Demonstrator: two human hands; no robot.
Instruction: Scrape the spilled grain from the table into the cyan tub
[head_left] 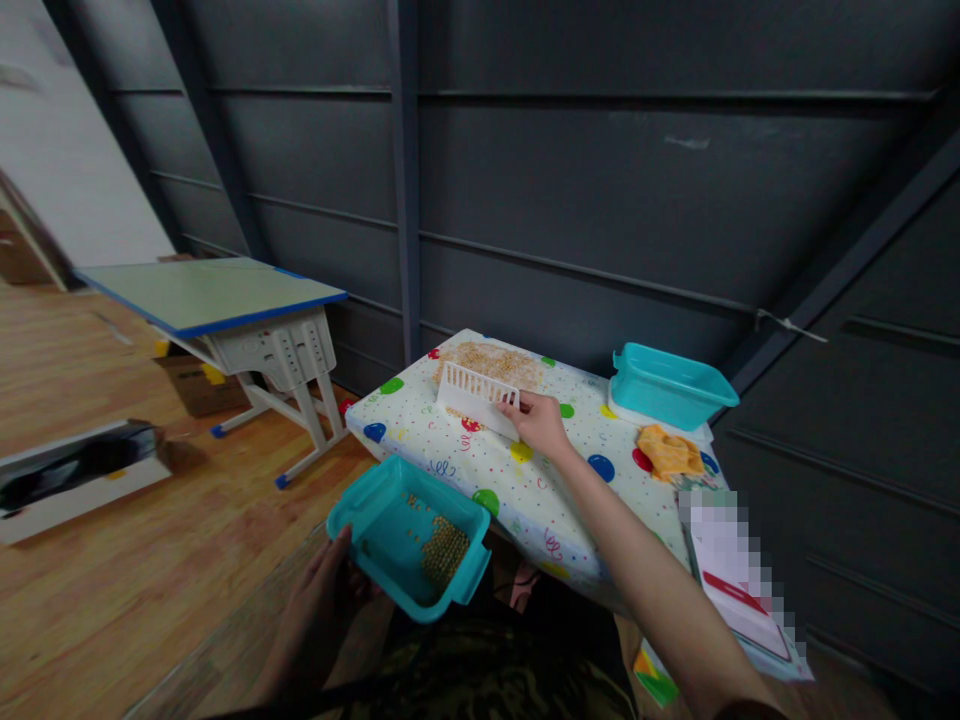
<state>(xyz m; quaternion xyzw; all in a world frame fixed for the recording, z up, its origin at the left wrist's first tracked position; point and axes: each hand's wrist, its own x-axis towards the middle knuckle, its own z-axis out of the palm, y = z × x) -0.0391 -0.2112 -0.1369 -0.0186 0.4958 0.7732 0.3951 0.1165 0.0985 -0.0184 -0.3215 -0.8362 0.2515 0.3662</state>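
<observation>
My left hand (330, 575) grips the near left rim of a teal plastic basin (391, 555), which is held tilted in front of the table's near edge. A heap of yellowish beans (445, 552) has gathered at its right side, with a few loose ones elsewhere inside. Over the table, my right hand (541, 425) pinches the right end of a white slotted plastic rack (472, 405) that stands on its long side. Behind the rack, more beans (495, 362) are spread across the tabletop, and some show in front of it.
The table (435, 440) wears a white cloth with coloured balloon prints. At its right are a second teal basin (667, 390), a crumpled orange cloth (667, 452) and a sheet (720, 540) with a red object on it. A desk (225, 290) stands left; a dark wall rises behind.
</observation>
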